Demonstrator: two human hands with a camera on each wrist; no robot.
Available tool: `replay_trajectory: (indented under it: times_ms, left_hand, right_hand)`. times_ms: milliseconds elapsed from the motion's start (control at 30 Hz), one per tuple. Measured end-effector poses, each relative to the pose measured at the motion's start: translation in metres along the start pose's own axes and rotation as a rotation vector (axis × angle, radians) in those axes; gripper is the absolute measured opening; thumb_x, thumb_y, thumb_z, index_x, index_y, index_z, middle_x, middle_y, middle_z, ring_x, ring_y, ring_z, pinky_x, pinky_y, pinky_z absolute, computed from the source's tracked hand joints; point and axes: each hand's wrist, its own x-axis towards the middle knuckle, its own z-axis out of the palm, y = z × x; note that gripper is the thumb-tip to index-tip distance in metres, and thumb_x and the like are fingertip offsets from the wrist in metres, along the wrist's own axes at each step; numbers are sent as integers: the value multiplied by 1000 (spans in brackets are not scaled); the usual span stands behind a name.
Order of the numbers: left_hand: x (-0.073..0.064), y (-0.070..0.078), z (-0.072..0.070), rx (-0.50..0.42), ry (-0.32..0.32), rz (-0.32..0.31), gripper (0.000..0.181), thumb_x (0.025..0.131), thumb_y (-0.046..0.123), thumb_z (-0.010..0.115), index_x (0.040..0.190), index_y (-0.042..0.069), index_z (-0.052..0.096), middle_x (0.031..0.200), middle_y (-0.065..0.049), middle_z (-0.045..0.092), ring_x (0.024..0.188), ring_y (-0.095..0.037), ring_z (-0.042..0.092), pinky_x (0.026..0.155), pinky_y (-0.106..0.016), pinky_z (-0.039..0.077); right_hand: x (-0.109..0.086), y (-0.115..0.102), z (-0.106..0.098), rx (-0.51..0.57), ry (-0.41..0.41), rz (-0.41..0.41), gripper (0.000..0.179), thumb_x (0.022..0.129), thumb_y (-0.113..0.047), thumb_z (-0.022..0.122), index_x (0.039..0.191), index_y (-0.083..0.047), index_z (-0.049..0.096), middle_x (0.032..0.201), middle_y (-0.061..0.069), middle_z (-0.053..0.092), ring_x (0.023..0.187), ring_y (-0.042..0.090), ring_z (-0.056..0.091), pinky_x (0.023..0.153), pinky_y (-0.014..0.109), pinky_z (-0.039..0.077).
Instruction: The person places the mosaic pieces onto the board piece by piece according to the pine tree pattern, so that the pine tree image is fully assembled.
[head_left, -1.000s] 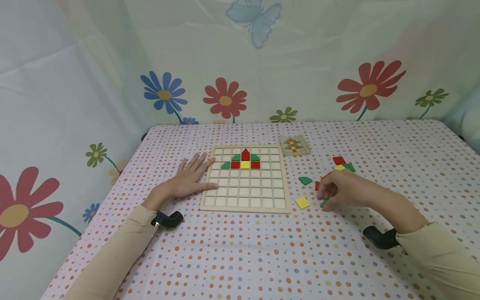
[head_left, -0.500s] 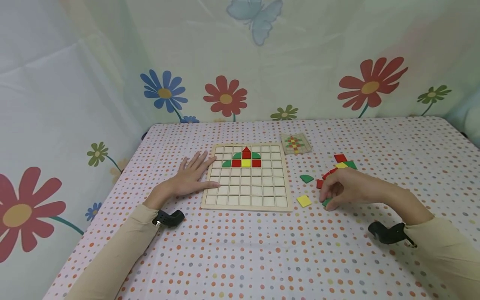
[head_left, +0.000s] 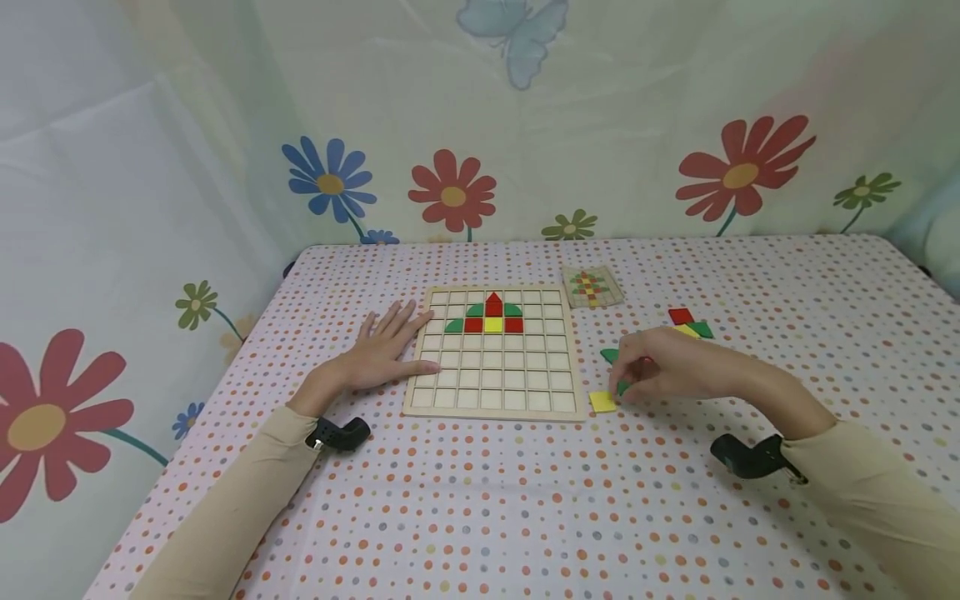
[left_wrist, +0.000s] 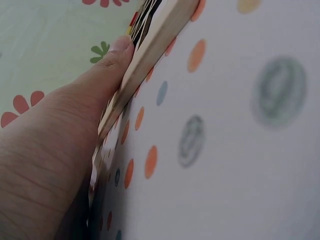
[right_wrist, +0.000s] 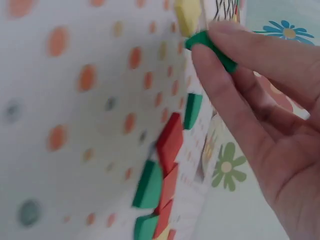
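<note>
A square wooden grid board (head_left: 495, 412) lies on the table with red, green and yellow tiles set in its upper rows. Fingers spread, my left hand (head_left: 382, 354) rests at the board's left edge, the thumb over its border. My right hand (head_left: 675, 364) pinches a green tile (right_wrist: 215, 49) between thumb and fingers, to the right of the board. Just left of those fingertips lies a yellow square tile (head_left: 602, 402). Another green tile (head_left: 609, 356) is partly hidden behind the right hand.
Beyond the right hand lie loose tiles, among them a red tile (head_left: 681, 317) and a green tile (head_left: 701, 330). A pattern card (head_left: 592, 287) sits by the board's upper right corner. A flowered curtain (head_left: 622, 125) hangs behind the table.
My right hand has moved left toward the board, carrying the green tile off its earlier spot. The left hand stays where it was.
</note>
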Motion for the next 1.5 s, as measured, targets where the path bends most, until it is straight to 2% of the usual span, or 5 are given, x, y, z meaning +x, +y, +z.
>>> replay_trajectory:
  times_ms: [333, 533, 633, 1200, 1500]
  left_hand:
    - [-5, 9, -5, -5, 7, 15, 106, 92, 84, 46, 171, 23, 9, 176, -12, -5, 161, -32, -12, 123, -64, -12]
    - [-4, 9, -6, 3, 12, 10, 104, 94, 80, 49, 171, 22, 11, 176, -12, -4, 161, -33, -11, 123, -64, -11]
    - [-2, 9, -4, 10, 5, 2, 106, 92, 84, 47, 171, 24, 10, 176, -11, -6, 161, -32, -13, 124, -62, -13]
    - [-6, 7, -7, -18, 5, 7, 108, 91, 87, 45, 171, 22, 10, 176, -12, -5, 161, -33, -13, 123, -63, -14]
    - [-4, 9, -8, 4, 0, 5, 100, 96, 75, 52, 171, 24, 9, 176, -10, -6, 161, -31, -13, 123, -63, -13]
  right_hand:
    - [33, -14, -6, -31, 205, -16, 14, 84, -6, 88, 85, -9, 74, 81, -4, 70, 74, 13, 63, 68, 25, 56]
    - [53, -16, -4, 21, 215, -26, 16, 93, 0, 78, 109, 0, 78, 97, 3, 71, 90, 19, 63, 86, 38, 60]
    - [60, -13, -3, 20, 203, -38, 24, 96, 2, 73, 119, 1, 78, 101, 6, 69, 91, 20, 61, 82, 37, 58]
    - [101, -12, 11, -3, 389, 43, 18, 96, -6, 77, 112, 0, 80, 105, 15, 77, 91, 27, 63, 74, 32, 48]
    - [115, -15, 19, 43, 381, 45, 18, 96, 2, 73, 113, 4, 79, 107, 18, 77, 88, 27, 65, 76, 33, 51]
